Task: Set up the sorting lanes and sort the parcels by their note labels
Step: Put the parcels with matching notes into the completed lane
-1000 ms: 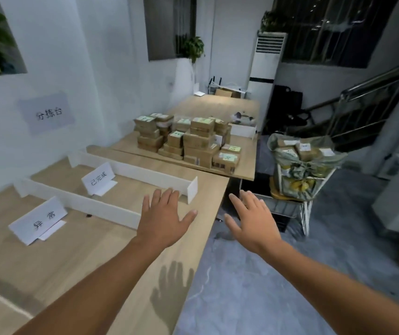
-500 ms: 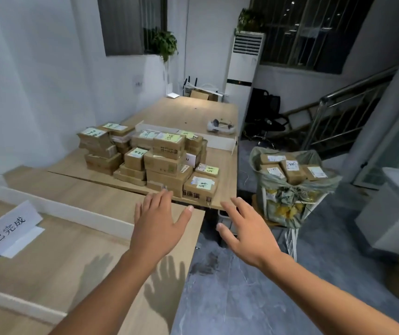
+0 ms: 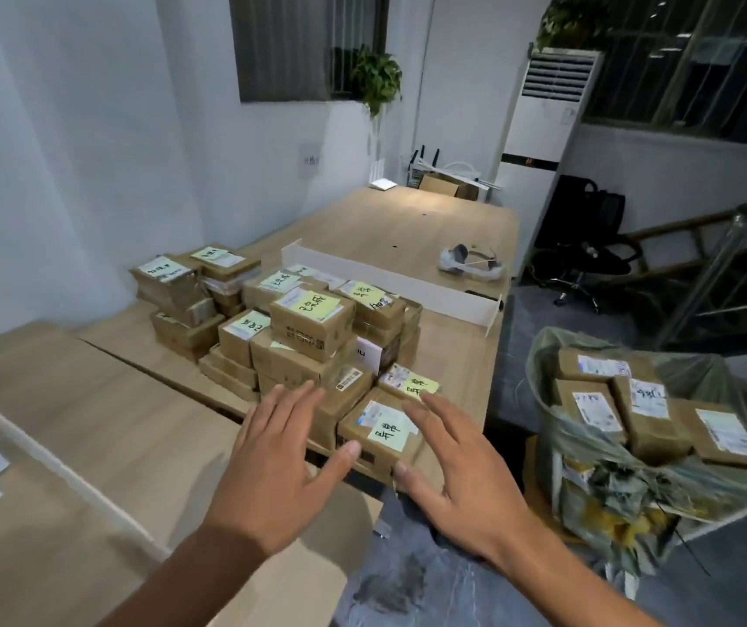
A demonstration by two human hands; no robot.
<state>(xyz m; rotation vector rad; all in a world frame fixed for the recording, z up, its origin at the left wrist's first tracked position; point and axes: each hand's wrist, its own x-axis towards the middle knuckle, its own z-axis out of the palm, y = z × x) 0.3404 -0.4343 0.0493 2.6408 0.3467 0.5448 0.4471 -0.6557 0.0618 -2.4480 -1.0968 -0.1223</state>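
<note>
Brown cardboard parcels [image 3: 308, 330], most bearing yellow handwritten notes [image 3: 312, 305], stacked in a cluster on the counter [image 3: 453, 355]; the nearest parcel [image 3: 376, 438] lies flat at the counter's edge. A white divider [image 3: 389, 282] stands upright behind them.

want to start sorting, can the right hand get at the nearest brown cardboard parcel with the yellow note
Likely yes: the open right hand is beside the brown cardboard parcel, with nothing between them.
</note>
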